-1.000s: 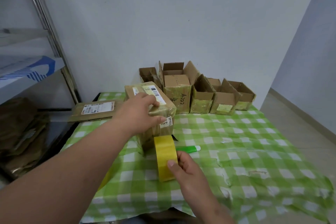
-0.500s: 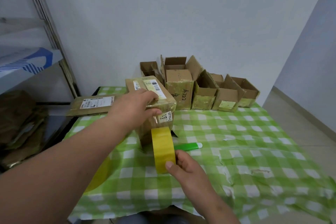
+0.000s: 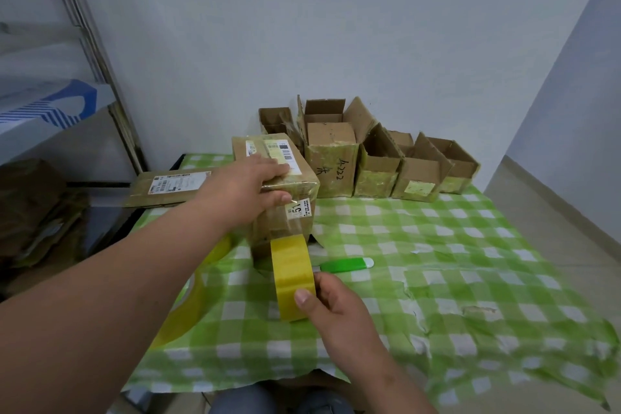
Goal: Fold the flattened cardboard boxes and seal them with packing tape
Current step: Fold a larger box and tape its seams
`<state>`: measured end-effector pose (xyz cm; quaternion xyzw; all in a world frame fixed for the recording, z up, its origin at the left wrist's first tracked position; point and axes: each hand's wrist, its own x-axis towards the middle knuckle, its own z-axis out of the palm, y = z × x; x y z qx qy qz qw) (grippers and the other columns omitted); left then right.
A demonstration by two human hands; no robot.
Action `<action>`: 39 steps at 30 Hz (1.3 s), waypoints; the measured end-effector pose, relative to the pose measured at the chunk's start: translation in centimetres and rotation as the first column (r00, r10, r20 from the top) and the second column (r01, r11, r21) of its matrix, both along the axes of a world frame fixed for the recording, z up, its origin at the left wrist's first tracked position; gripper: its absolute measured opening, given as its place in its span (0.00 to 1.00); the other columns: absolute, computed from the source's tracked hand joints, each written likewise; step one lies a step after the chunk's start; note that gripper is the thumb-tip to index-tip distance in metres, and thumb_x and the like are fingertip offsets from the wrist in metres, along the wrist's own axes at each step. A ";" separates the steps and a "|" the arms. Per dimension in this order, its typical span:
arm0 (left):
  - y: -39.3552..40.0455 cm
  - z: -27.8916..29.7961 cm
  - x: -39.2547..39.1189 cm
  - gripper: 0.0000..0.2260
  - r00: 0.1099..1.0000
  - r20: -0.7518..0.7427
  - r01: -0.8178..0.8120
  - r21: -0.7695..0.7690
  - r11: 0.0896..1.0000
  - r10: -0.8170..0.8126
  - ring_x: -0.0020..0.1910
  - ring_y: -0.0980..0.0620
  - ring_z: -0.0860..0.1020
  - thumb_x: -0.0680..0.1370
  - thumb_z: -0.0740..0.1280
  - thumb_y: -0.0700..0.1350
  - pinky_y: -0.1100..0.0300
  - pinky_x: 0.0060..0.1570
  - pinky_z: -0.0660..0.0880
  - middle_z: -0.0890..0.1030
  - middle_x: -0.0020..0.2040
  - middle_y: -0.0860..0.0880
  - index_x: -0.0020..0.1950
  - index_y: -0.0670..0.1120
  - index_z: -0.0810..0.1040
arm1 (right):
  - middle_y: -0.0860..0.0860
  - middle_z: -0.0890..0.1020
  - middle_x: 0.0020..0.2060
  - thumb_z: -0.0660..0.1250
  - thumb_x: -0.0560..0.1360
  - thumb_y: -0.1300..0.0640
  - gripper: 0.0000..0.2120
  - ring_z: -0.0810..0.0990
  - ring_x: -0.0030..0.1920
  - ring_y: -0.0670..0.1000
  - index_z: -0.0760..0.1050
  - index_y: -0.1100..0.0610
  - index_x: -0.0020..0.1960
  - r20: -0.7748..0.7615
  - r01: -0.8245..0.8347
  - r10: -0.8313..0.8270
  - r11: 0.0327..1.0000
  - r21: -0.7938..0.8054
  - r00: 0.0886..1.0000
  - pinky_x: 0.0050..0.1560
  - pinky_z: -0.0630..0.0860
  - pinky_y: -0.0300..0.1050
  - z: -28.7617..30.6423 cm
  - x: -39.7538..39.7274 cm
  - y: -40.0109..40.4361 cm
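A folded cardboard box (image 3: 285,212) with shipping labels stands on the green checked tablecloth (image 3: 420,262). My left hand (image 3: 245,185) lies over its top near edge, fingers on the label and thumb on the front face. My right hand (image 3: 332,299) grips a yellow packing tape roll (image 3: 292,276), held on edge just in front of the box's lower front face. A clear strip of tape appears to run from the roll up the box front. A second yellow tape roll (image 3: 191,292) lies partly hidden under my left forearm.
A green-handled cutter (image 3: 346,264) lies right of the tape roll. Several folded open-topped boxes (image 3: 379,165) line the wall at the back. A flattened box (image 3: 171,186) rests at the table's left edge, beside a metal shelf (image 3: 100,54). The tablecloth is torn at right.
The right hand has kept the roll low at the box front, easing slightly toward me. The left hand stays pressed on the box top. The head camera has shifted a little.
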<state>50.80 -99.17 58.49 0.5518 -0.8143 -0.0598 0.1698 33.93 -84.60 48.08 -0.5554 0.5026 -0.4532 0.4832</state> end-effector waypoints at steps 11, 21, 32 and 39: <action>3.5 -3.3 0.6 0.29 0.915 -0.386 -0.219 -0.227 0.949 0.119 0.74 0.48 0.61 0.75 0.72 0.50 0.55 0.72 0.58 0.66 0.74 0.49 0.74 0.49 0.67 | 0.43 0.86 0.48 0.68 0.78 0.57 0.07 0.83 0.49 0.42 0.82 0.46 0.52 -0.016 0.059 -0.059 0.998 0.000 0.998 0.50 0.78 0.35 0.9 -1.4 -0.1; 8.9 -7.2 -1.3 0.19 0.768 -0.606 -0.216 0.061 0.975 0.208 0.47 0.64 0.74 0.70 0.70 0.63 0.67 0.42 0.69 0.73 0.50 0.61 0.56 0.56 0.75 | 0.44 0.78 0.63 0.61 0.81 0.54 0.15 0.72 0.66 0.49 0.76 0.47 0.66 -0.686 0.257 -0.331 0.943 -0.212 0.649 0.67 0.67 0.49 -0.5 -5.4 -4.0; 9.8 -7.8 -2.3 0.38 0.535 -0.720 -0.094 0.469 0.878 0.442 0.63 0.51 0.74 0.70 0.77 0.56 0.54 0.60 0.72 0.71 0.67 0.56 0.77 0.55 0.64 | 0.44 0.74 0.58 0.59 0.81 0.49 0.15 0.69 0.62 0.49 0.69 0.41 0.67 -0.929 0.169 -0.144 0.981 -0.090 0.342 0.63 0.58 0.53 -1.3 -6.3 -5.2; 10.2 -8.2 -2.1 0.31 0.677 -0.661 -0.153 0.304 0.940 0.324 0.66 0.55 0.70 0.72 0.73 0.59 0.56 0.63 0.69 0.67 0.64 0.59 0.73 0.55 0.70 | 0.49 0.78 0.37 0.58 0.81 0.59 0.15 0.75 0.43 0.57 0.62 0.38 0.46 -0.564 0.321 -0.328 0.940 -0.116 0.758 0.34 0.68 0.45 1.3 -6.7 -4.1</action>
